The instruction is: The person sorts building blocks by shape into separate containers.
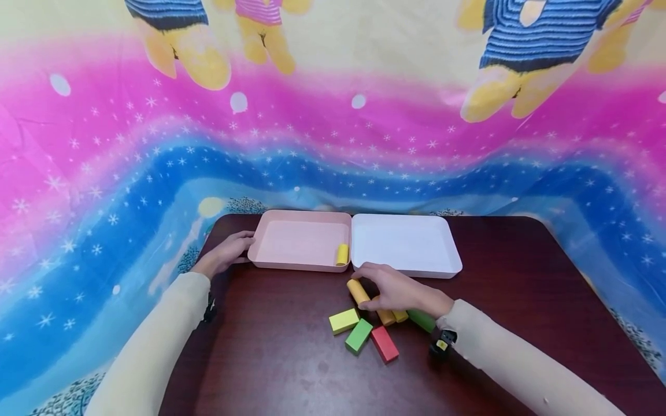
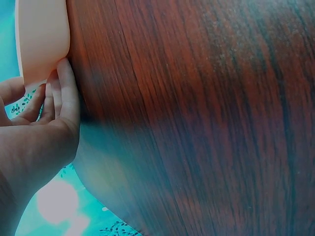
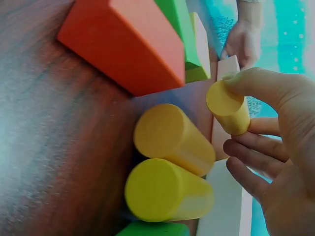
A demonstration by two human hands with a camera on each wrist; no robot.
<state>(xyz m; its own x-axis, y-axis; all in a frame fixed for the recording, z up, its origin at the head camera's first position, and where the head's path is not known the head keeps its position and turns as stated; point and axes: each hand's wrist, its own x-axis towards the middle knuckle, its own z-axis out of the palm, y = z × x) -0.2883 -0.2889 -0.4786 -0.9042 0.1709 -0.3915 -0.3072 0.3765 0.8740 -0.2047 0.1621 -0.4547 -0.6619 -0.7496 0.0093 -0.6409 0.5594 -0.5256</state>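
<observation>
My right hand [image 1: 398, 289] pinches an orange-yellow cylinder block [image 1: 358, 292] between thumb and fingers; the right wrist view shows its round end [image 3: 224, 98] under the thumb. Below that hand lie another orange cylinder [image 3: 162, 132], a yellow cylinder [image 3: 155, 189] and a green block [image 1: 421, 320], all partly covered in the head view. My left hand [image 1: 229, 253] touches the left end of the pink tray [image 1: 296, 266] with fairly straight fingers [image 2: 68, 91]. Inside that tray, by its right wall, is a yellow cylinder [image 1: 341, 254].
Beside the pink tray stands a white tray [image 1: 406, 222], their short sides adjoining. Nearer on the dark wooden table [image 1: 270, 352] are a yellow-green block [image 1: 343, 321], a green block [image 1: 359, 336] and a red block [image 1: 385, 345]. A patterned cloth [image 1: 333, 144] hangs behind the table.
</observation>
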